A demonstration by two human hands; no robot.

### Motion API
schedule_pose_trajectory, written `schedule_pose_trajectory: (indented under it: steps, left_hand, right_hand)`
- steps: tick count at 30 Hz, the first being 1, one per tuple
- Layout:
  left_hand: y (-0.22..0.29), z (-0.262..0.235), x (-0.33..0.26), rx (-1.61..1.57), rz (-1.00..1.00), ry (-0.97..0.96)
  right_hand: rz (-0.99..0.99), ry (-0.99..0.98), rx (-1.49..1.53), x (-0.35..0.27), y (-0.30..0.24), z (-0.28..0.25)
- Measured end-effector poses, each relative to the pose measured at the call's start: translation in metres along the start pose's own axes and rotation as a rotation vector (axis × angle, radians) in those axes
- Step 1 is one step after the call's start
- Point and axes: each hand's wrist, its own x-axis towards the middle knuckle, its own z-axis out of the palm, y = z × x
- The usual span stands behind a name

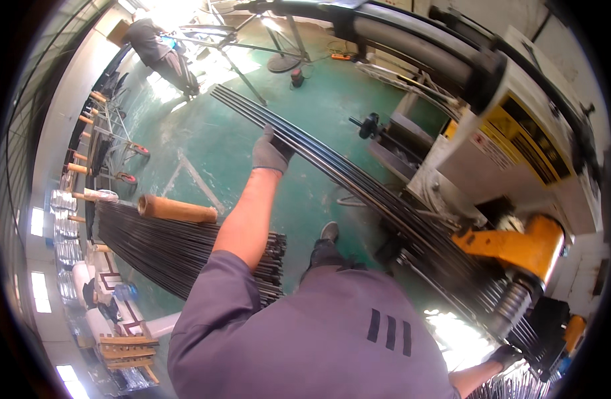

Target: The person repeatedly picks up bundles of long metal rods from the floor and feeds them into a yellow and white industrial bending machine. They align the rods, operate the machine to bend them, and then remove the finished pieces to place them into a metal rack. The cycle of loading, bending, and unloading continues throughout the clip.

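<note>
My left hand [272,151], in a grey glove, is closed around a bundle of long dark metal rods [345,171] near its far end. The rods slant from the upper middle down to the lower right, where they pass beside the machine's orange arm [518,246] and a ribbed metal cylinder [511,309]. Low at the right my right hand [505,356], also in a dark glove, is beside the near ends of the rods. Its fingers are too small and dark to make out, so its grip cannot be told.
A large pile of dark rods [165,249] lies at my left, with a brown cardboard tube [177,209] across it. The white machine [518,146] stands at the right. More rods [511,386] show at the lower right. Another person [160,53] bends over at the far left.
</note>
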Motion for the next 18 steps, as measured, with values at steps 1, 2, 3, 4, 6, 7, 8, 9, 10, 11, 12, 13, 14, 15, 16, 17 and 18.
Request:
schedule_pose_trajectory:
  steps: [1,2,3,4,6,7,8,9,10,11,12,13,14,15,16,17,18]
  left_hand:
    - [0.02,-0.014,0.02,-0.007,0.023,0.006]
    - [0.035,-0.02,0.036,-0.025,0.046,0.016]
    - [0.051,-0.023,0.054,-0.035,0.063,0.023]
    - [0.077,-0.039,0.062,-0.056,0.108,0.055]
    - [0.109,-0.05,0.107,-0.021,0.125,0.05]
    - [0.128,-0.063,0.125,0.001,0.137,0.076]
    - [0.145,-0.071,0.139,0.024,0.149,0.098]
    - [0.16,-0.074,0.15,0.043,0.161,0.078]
    - [0.176,-0.076,0.159,0.062,0.175,0.057]
    - [0.192,-0.081,0.169,0.035,0.127,0.114]
    - [0.204,-0.084,0.179,0.057,0.128,0.101]
    - [0.215,-0.087,0.189,0.08,0.129,0.089]
    - [0.22,-0.089,0.195,0.107,0.13,0.078]
    - [0.221,-0.088,0.197,0.164,0.153,0.051]
    - [0.222,-0.091,0.198,0.217,0.154,-0.003]
    - [0.221,-0.089,0.201,0.27,0.156,-0.068]
    - [0.217,-0.088,0.204,0.32,0.155,-0.135]
  right_hand:
    - [-0.101,0.054,0.01,-0.003,-0.023,0.012]
    - [-0.197,0.093,0.025,-0.01,-0.06,0.034]
    - [-0.296,0.123,0.043,-0.023,-0.098,0.054]
    - [-0.388,0.14,0.029,-0.033,-0.115,0.035]
    - [-0.524,0.043,0.043,-0.127,-0.144,0.0]
    - [-0.586,-0.019,0.033,-0.187,-0.15,-0.031]
    - [-0.617,-0.046,0.098,-0.223,-0.169,-0.047]
    - [-0.637,-0.054,0.191,-0.242,-0.184,-0.054]
    - [-0.645,-0.068,0.273,-0.257,-0.197,-0.06]
    - [-0.636,-0.079,0.329,-0.265,-0.206,-0.065]
    - [-0.625,-0.084,0.371,-0.271,-0.213,-0.069]
    - [-0.612,-0.089,0.399,-0.273,-0.218,-0.073]
    - [-0.6,-0.095,0.418,-0.273,-0.224,-0.071]
    - [-0.581,-0.096,0.428,-0.271,-0.226,-0.07]
    - [-0.568,-0.098,0.432,-0.27,-0.228,-0.067]
    - [-0.546,-0.1,0.44,-0.267,-0.229,-0.059]
    - [-0.52,-0.102,0.438,-0.263,-0.229,-0.049]
